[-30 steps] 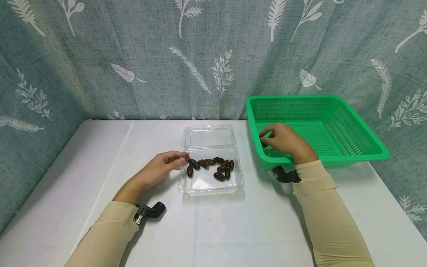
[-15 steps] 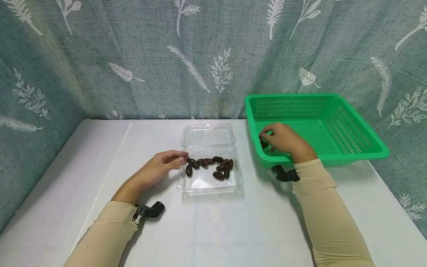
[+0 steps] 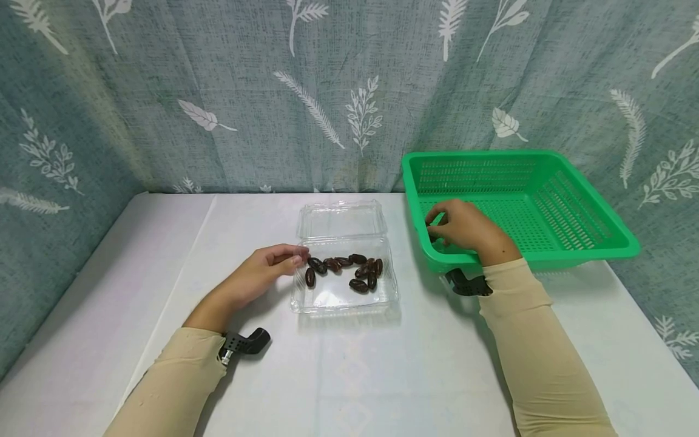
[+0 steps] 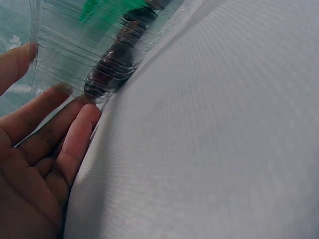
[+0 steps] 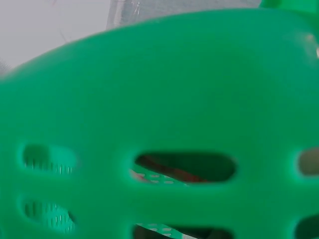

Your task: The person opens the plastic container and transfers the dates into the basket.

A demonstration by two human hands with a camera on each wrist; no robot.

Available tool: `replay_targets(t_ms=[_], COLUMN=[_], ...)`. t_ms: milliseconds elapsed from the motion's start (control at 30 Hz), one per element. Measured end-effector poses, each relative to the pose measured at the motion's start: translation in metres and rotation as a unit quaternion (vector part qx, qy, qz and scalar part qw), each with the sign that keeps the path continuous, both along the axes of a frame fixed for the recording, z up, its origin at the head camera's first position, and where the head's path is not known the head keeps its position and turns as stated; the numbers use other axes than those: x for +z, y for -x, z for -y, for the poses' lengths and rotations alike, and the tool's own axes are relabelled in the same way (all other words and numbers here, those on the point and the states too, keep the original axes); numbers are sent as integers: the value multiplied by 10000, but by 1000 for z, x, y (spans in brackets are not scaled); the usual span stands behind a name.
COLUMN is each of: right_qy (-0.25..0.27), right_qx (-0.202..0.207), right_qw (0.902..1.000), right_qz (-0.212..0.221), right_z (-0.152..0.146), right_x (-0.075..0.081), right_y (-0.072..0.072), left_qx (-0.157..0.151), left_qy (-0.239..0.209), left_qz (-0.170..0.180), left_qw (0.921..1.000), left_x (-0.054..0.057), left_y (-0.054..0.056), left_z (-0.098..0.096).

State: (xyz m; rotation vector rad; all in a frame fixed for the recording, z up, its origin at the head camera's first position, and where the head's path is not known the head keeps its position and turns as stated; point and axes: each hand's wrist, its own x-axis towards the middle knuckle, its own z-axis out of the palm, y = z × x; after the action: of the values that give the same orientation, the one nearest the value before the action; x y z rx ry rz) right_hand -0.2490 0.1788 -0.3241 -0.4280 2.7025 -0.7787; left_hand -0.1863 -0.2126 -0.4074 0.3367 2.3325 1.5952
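In the head view, dark brown dates [image 3: 358,286] lie in a clear hinged plastic container [image 3: 333,300], whose lid [image 3: 343,221] is folded back. My left hand [image 3: 262,273] holds the container's left edge. The left wrist view has the thumb [image 4: 17,62] at the rim and the other fingers against the ribbed wall, dates showing through it. My right hand [image 3: 464,227] reaches down inside the green basket [image 3: 595,252] near its left wall, fingers bent. Something dark shows under those fingertips; whether they grip it is hidden. The basket's wall [image 5: 174,89] blocks most of the right wrist view.
A white cloth [image 3: 349,376] covers the table. Behind it hangs a grey-green leaf-patterned curtain [image 3: 246,91]. The basket's raised rim stands right of the plastic container, with a strip of table between them. Black wrist mounts [image 3: 248,343] stick out from both sleeves.
The right fingers shift slightly inside the basket; dates seen under them half a second ago are now mostly hidden. The left hand and the container keep their places.
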Motion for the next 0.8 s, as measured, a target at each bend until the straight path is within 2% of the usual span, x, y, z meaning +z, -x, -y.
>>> replay_targets(t_ms=[367, 533, 633, 800], right_qy=[12, 19, 44, 195], right_qx=[-10, -57, -245, -707], right_qw=[10000, 9999, 9991, 9918], right_qz=[-74, -158, -341, -1051], right_z=[2, 2, 2, 4], right_x=[-1, -1, 1, 7], right_y=[2, 2, 1, -6], left_qx=[-22, -6, 2, -27], left_qy=[101, 31, 65, 74], left_qz=[-81, 6, 18, 36], left_qw=[9999, 10000, 10000, 10000], left_x=[-1, 0, 0, 0], left_y=[0, 1, 1, 1], left_z=[1, 1, 1, 0])
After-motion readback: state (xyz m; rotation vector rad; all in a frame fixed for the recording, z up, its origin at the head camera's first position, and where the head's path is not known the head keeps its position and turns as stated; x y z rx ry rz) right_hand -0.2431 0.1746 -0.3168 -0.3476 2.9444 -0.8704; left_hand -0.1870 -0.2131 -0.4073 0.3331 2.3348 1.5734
